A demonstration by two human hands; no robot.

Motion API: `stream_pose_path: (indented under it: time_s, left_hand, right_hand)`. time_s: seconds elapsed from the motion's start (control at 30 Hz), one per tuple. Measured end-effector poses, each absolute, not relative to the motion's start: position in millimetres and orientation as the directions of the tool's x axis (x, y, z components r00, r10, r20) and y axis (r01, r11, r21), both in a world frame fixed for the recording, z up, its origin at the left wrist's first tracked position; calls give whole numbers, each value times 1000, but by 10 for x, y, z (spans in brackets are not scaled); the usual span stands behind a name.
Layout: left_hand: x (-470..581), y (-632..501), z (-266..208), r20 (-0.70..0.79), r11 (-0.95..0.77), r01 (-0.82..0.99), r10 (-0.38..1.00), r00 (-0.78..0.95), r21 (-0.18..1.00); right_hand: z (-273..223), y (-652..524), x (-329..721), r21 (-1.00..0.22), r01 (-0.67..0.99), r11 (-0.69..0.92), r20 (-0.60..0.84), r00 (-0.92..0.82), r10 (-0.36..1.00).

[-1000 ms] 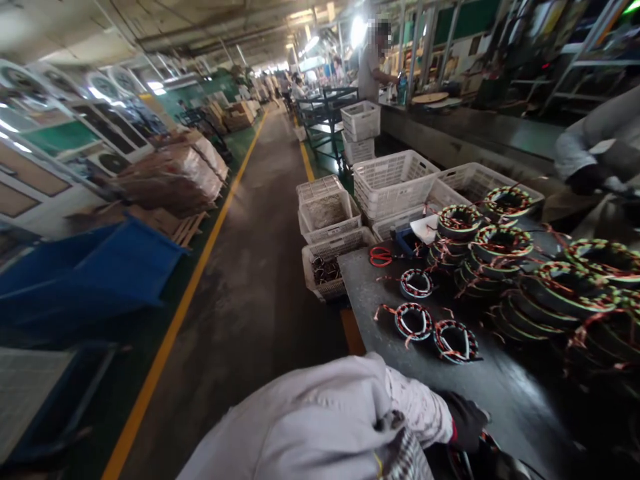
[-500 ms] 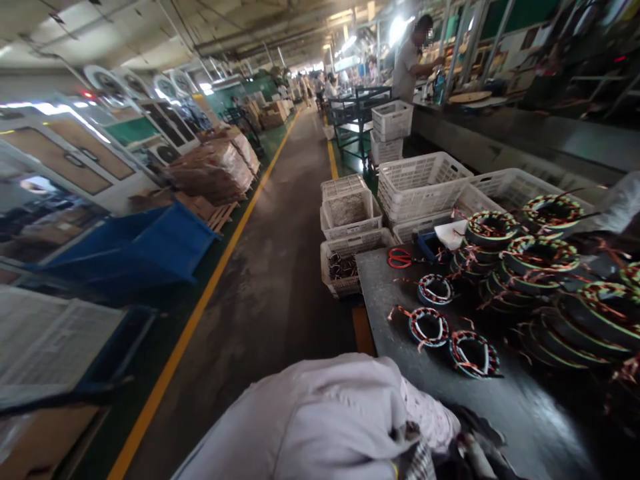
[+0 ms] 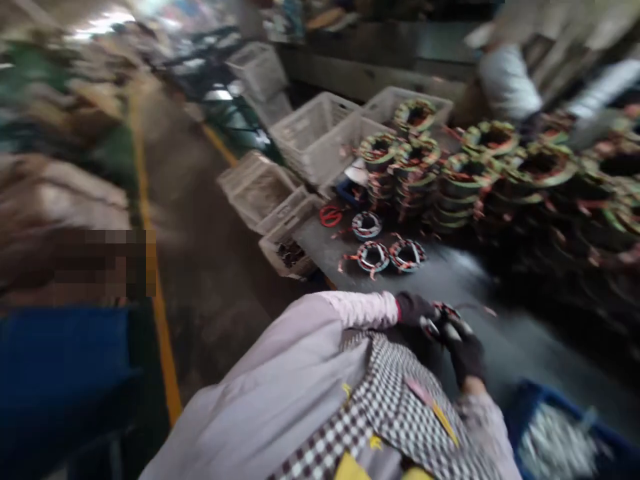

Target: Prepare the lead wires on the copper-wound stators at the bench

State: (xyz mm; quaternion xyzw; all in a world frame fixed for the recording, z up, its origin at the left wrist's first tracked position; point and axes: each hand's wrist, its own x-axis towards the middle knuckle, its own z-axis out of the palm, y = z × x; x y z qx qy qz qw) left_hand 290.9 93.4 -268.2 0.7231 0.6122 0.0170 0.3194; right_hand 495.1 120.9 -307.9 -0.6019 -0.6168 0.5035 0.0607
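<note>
My left hand [image 3: 416, 309], in a dark glove, is closed on a small wound stator ring [image 3: 447, 309] near the front edge of the dark table [image 3: 483, 273]. Gloved as well, my right hand [image 3: 465, 348] grips the same ring from the other side. Motion blur and the fingers hide much of it, and a thin lead sticks out to the right. Beyond my hands lie three small wound stators, one at the left [image 3: 373, 257], one at the right [image 3: 407, 255] and one behind [image 3: 367, 225]. Red-handled scissors or pliers [image 3: 331, 215] rest at the table's left corner.
Stacks of larger wound stators [image 3: 463, 183] fill the table's far side. White plastic crates [image 3: 315, 137] stand past its left corner. A blue bin [image 3: 525, 407] with pale small parts sits at the lower right. An aisle with a yellow line [image 3: 157, 287] runs along the left.
My view has swung right and down toward the table. Both gloved hands and the held ring now show; before, only one sleeve and a blurred glove appeared at the bottom edge.
</note>
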Motion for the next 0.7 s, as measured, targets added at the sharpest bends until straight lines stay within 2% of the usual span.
stream_pose_path:
  time_s: [0.07,0.2,0.37,0.7]
  left_hand:
    - [2936,1027,-2849,-402,-169,839,818,412,517]
    - [2972,1174,-3077,-408,-279,807,749,522,520]
    - [3063,1186,-3141,-446,-224,837,762,470,498]
    - [3191,1283,-3119,-524,-113,870,758,388,480]
  right_hand:
    - [-3180,1265,4918,-766,599,-232,-478,-290,829]
    - [-3386,1376,4956,-778,549,-305,-484,-215,848]
    - [-3559,1329,4994,-753,592,-287,-463,-167,871]
    - [-3475,1305,5001,-700,688,-194,-426,-183,886]
